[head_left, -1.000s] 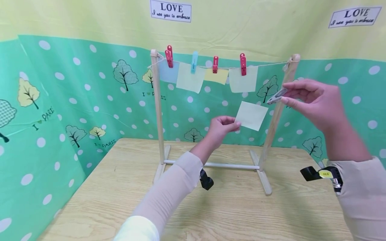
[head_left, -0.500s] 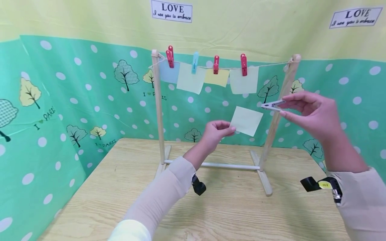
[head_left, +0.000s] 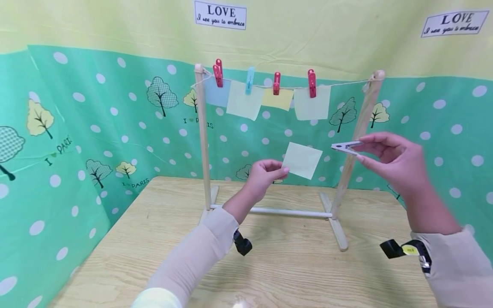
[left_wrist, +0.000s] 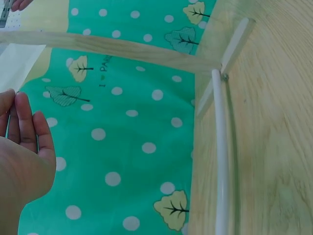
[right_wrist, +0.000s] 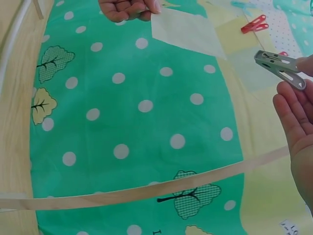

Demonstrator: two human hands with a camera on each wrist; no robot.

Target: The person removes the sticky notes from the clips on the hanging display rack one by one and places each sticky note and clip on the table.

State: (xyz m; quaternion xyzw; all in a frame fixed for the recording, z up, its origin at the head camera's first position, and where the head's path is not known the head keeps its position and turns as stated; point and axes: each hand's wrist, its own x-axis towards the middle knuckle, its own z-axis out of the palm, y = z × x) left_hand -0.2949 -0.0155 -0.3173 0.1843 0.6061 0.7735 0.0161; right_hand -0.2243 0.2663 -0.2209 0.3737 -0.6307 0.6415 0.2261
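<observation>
Between thumb and fingers my left hand (head_left: 265,177) pinches one corner of a pale green paper square (head_left: 302,161), held in the air below the string. To its right, my right hand (head_left: 396,158) grips a grey clothespin (head_left: 344,147) by its handle ends, its tip pointing left at the paper with a small gap between. In the right wrist view the metal clothespin (right_wrist: 280,67) shows up close, and the paper (right_wrist: 188,32) is apart from it. Only part of the paper (left_wrist: 19,63) shows in the left wrist view.
A string (head_left: 343,83) spans two wooden posts (head_left: 203,137). On it hang a blue paper (head_left: 216,95), a yellow paper (head_left: 278,101) and two pale green sheets (head_left: 243,105), under red clothespins (head_left: 312,83) and one light blue clothespin (head_left: 249,81). A white rod (head_left: 289,211) joins the posts low.
My left hand has moved left and down with the paper. My right hand has come down and slightly left, and the clothespin has turned so its side faces the camera. The hanging sheets stay put.
</observation>
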